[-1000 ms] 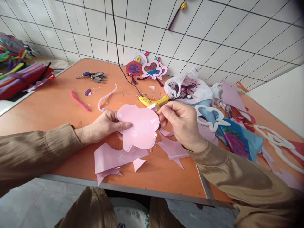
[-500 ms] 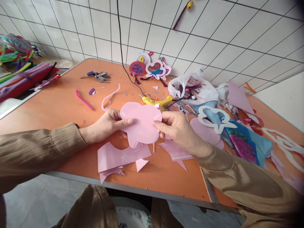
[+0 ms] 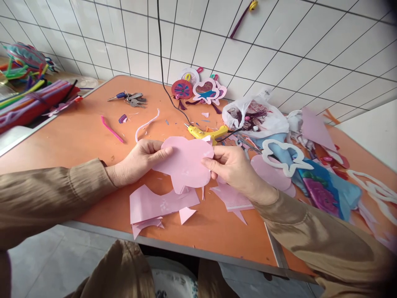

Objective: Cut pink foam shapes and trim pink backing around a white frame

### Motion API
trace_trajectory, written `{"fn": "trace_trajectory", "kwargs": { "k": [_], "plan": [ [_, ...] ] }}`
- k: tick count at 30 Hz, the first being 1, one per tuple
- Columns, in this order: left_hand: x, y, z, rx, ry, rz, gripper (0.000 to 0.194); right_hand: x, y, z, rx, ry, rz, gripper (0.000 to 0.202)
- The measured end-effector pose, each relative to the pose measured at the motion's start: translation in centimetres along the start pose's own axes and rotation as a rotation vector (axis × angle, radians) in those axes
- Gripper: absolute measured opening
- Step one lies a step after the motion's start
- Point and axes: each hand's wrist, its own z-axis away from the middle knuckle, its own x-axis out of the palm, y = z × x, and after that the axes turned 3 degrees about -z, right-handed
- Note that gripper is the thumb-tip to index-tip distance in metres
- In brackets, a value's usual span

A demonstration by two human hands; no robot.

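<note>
A pink paper cutout (image 3: 187, 165) with a wavy, lobed outline is held flat above the orange table. My left hand (image 3: 144, 160) pinches its left side, thumb on top. At the right edge, my right hand (image 3: 231, 167) grips it between thumb and fingers. Below the cutout lie a large pink offcut (image 3: 155, 205) and a small pink scrap (image 3: 187, 215). More pink scraps (image 3: 232, 198) rest under my right hand. Just behind the cutout sits a yellow glue gun (image 3: 206, 132).
Keys (image 3: 135, 99), a bright pink stick (image 3: 112, 129) and finished ornaments (image 3: 206, 91) lie farther back. On the right are a white plastic bag (image 3: 273, 120), a white star-like frame (image 3: 283, 157) and a blue pouch (image 3: 335, 188). A black cord crosses the back.
The pink cutout has turned slightly in my hands, and its left lobe now shows below my left thumb. The whole view has shifted a little.
</note>
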Motion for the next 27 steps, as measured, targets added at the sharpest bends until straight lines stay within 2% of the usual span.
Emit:
{"fn": "trace_trajectory", "kwargs": {
  "k": [7, 17, 23, 27],
  "plan": [
    [-0.05, -0.14, -0.05, 0.018, 0.010, -0.051, 0.052, -0.12, -0.15, 0.12, -0.016, -0.002, 0.019, 0.027],
    [0.03, -0.28, -0.30, 0.065, 0.004, 0.119, 0.040, -0.17, -0.15, 0.00, 0.002, -0.016, -0.011, 0.028],
    [-0.27, -0.45, -0.62, -0.067, -0.112, 0.173, 0.041, -0.23, -0.24, -0.03, -0.015, -0.013, -0.034, 0.032],
    [-0.07, -0.42, -0.79, -0.081, -0.046, 0.218, 0.039, -0.39, -0.60, 0.15, -0.049, -0.004, -0.120, 0.044]
  ]
}}
